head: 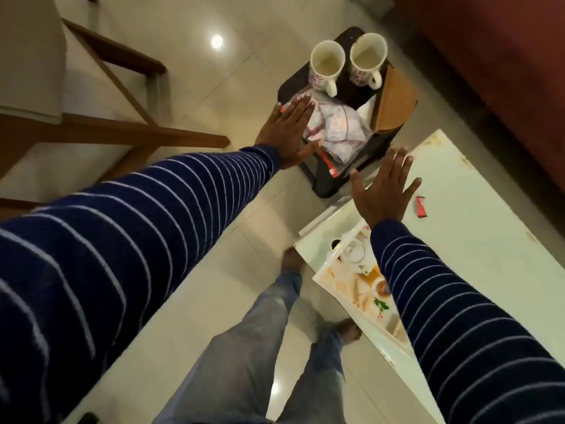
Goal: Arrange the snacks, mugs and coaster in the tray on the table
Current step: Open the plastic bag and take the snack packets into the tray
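Below, glossy tiled floor (214,71); white table (477,240) beside dark stool (324,179).

Home living room: sofa (495,56), wooden chair (101,87), tiled floor (238,71).

A wooden chair frame (122,87) is seen at the left on a pale tiled floor (214,224). A dark red sofa (489,56) is seen at the upper right.

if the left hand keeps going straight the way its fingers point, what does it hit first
Probably the clear bag of snacks on the dark stool; the left hand is flat, and its fingers already overlap the bag's near edge. The mugs stand beyond. Height above the bag is unclear.
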`<state>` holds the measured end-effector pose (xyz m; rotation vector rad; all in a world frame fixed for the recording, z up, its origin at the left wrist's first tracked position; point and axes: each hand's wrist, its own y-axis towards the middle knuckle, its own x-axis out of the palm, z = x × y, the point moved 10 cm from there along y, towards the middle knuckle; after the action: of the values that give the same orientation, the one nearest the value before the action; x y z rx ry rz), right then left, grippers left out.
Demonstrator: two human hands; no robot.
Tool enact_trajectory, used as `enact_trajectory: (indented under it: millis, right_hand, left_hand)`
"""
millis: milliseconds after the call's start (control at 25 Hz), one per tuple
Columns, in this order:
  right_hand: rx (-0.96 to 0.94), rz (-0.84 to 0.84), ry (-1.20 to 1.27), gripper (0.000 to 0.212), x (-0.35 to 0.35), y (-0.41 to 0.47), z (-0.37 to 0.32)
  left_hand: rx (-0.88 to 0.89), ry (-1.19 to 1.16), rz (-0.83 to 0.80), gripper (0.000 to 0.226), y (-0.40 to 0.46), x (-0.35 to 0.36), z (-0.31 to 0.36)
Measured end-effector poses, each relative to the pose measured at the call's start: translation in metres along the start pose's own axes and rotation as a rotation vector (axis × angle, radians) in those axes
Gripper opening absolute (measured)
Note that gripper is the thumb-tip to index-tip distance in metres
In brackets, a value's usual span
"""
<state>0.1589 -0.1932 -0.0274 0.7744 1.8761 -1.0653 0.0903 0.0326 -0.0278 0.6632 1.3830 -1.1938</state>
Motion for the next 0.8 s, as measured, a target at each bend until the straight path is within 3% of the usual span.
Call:
enact_trajectory:
  millis: [200, 440, 680, 800]
  right_hand:
    - [-0.012, -0.023, 0.126, 0.081, 0.038, 0.056, -0.026]
    - [0.182, -0.123, 0.686, 0.085, 0.082, 0.099, -0.03]
    - [0.42, -0.025, 0.917, 0.102, 0.087, 0.098, -0.025]
    - [0.466, -0.056, 1.028, 0.084, 0.091, 0.098, -0.025]
  left_hand:
    - [-0.202, -0.147, -0.042, 0.084, 0.045, 0.027, -0.056]
    - [-0.475, -0.473, -0.093, 0.079, 0.073, 0.072, -0.093]
    - [-0.672, -0.714, -0.037, 0.059, 0.076, 0.084, -0.098]
    - [-0.712, -0.908, -0.054, 0.029, 0.071, 0.089, -0.098]
